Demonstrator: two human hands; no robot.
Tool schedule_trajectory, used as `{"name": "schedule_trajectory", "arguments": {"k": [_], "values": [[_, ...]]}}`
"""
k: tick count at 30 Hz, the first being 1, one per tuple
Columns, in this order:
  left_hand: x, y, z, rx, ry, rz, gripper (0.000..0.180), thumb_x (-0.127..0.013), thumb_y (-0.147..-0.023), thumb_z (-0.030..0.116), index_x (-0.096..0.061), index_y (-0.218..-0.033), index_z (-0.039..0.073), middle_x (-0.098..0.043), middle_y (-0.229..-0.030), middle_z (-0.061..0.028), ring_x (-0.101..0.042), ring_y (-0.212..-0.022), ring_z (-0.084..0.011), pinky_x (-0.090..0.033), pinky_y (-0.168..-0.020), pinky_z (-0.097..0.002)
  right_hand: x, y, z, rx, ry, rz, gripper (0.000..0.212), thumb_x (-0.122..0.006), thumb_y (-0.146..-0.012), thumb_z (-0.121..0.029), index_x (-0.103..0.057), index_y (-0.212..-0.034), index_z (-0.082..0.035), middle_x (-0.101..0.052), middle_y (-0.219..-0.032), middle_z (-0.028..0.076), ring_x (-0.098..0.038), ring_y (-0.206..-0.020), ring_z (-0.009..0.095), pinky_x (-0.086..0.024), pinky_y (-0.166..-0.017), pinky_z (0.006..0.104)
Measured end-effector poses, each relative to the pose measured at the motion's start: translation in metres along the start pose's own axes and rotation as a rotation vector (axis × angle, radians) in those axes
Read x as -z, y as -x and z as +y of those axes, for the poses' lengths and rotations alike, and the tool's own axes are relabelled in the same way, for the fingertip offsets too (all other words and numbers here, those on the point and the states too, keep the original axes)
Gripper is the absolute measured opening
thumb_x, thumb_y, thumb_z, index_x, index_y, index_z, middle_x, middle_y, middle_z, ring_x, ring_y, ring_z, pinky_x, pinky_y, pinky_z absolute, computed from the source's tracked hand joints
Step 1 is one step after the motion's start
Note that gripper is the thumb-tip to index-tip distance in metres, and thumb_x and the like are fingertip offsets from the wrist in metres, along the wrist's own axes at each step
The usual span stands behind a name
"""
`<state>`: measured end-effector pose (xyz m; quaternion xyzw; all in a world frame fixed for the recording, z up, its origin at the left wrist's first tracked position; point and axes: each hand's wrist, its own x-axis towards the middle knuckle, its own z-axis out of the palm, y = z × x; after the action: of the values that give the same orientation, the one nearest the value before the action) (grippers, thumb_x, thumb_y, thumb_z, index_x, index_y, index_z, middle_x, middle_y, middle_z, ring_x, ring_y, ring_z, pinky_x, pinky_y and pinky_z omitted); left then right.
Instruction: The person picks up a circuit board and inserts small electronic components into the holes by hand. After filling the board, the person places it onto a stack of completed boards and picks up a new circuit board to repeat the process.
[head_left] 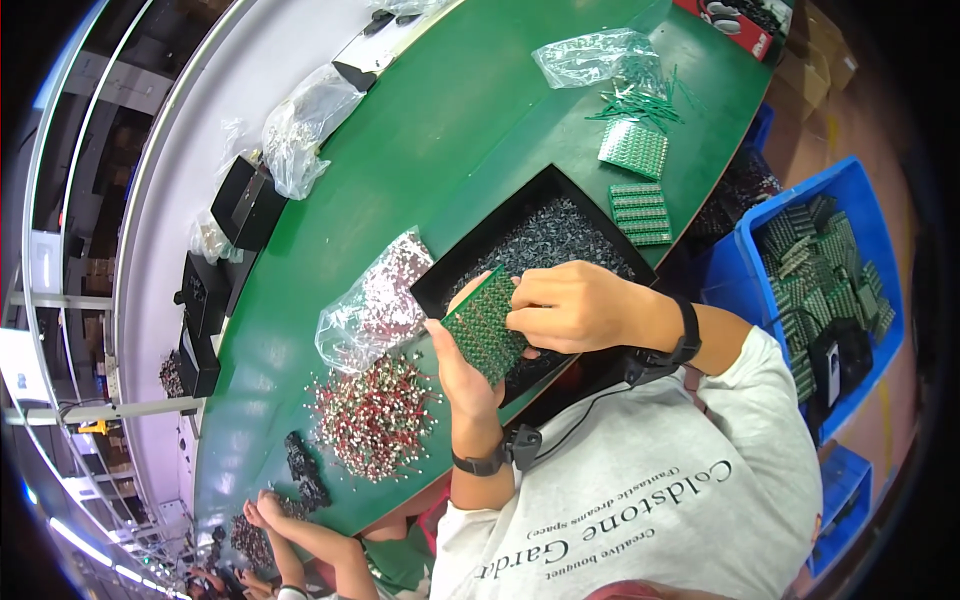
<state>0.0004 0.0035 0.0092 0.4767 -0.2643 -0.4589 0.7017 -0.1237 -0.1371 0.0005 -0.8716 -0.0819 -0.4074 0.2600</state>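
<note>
My left hand (466, 383) grips a green circuit board panel (486, 318) along its lower left edge, thumb on its face. The panel is tilted and covered with rows of small parts. My right hand (572, 308) is closed in a pinch against the panel's right side. Whatever its fingertips hold is hidden. Just beyond and partly under the hands lies a black tray (523, 195) filled with many small dark components. To the left, a heap of red-and-white wired connectors (372, 415) sits beside a clear plastic bag (385, 300) of similar small parts.
Two panels, one green (640, 213) and one paler (634, 148), lie on the green table (440, 130) past the tray, near green strips (640, 104). A blue bin (745, 250) of boards stands at right. Another person's hands (268, 512) work at lower left.
</note>
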Motion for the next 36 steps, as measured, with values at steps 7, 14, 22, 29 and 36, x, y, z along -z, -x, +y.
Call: {"name": "schedule_trajectory", "arguments": {"k": [7, 14, 22, 29, 36], "values": [[0.009, 0.0, -0.005, 0.037, -0.035, 0.002, 0.083, -0.017, -0.103, 0.066, -0.044, -0.14, -0.003, -0.063, -0.122, -0.0197, -0.068, -0.092, -0.0251, -0.06, -0.062, -0.0318, 0.002, 0.002, 0.004, 0.009, -0.02, -0.044, 0.019, -0.07, -0.067, 0.0, -0.061, -0.082, -0.004, -0.059, -0.079, 0.006, -0.06, -0.066, 0.023, -0.052, -0.054, 0.0326], [0.016, -0.003, 0.007, 0.049, 0.114, -0.025, 0.09, -0.02, -0.099, 0.072, -0.043, -0.141, -0.004, -0.06, -0.127, -0.0277, -0.069, -0.101, -0.034, -0.063, -0.056, -0.035, 0.02, 0.003, 0.005, -0.106, 0.073, -0.003, 0.02, -0.072, -0.065, 0.002, -0.065, -0.082, -0.007, -0.06, -0.075, 0.003, -0.063, -0.066, 0.022, -0.053, -0.055, 0.0318], [0.012, -0.003, 0.004, 0.042, 0.111, -0.024, 0.09, -0.019, -0.099, 0.071, -0.042, -0.142, -0.005, -0.059, -0.13, -0.0265, -0.069, -0.1, -0.0311, -0.063, -0.058, -0.0338, 0.004, 0.003, 0.003, -0.035, 0.032, -0.059, 0.02, -0.073, -0.07, -0.003, -0.065, -0.088, -0.005, -0.057, -0.081, 0.006, -0.062, -0.07, 0.023, -0.054, -0.061, 0.0327], [0.009, -0.001, 0.007, 0.056, 0.091, -0.011, 0.091, -0.02, -0.099, 0.071, -0.042, -0.142, -0.005, -0.06, -0.128, -0.0269, -0.069, -0.098, -0.0312, -0.062, -0.057, -0.0324, 0.019, 0.002, 0.002, -0.001, -0.016, 0.007, 0.022, -0.071, -0.065, 0.004, -0.062, -0.084, -0.005, -0.056, -0.075, 0.005, -0.06, -0.065, 0.024, -0.052, -0.056, 0.0323], [0.01, -0.003, 0.008, 0.033, 0.133, 0.007, 0.091, -0.021, -0.098, 0.072, -0.042, -0.142, -0.005, -0.06, -0.129, -0.0273, -0.07, -0.098, -0.031, -0.062, -0.057, -0.0339, 0.016, 0.002, -0.002, -0.024, -0.007, 0.006, 0.022, -0.074, -0.065, 0.0, -0.063, -0.083, -0.006, -0.06, -0.082, 0.005, -0.062, -0.068, 0.022, -0.051, -0.053, 0.0326]]}}
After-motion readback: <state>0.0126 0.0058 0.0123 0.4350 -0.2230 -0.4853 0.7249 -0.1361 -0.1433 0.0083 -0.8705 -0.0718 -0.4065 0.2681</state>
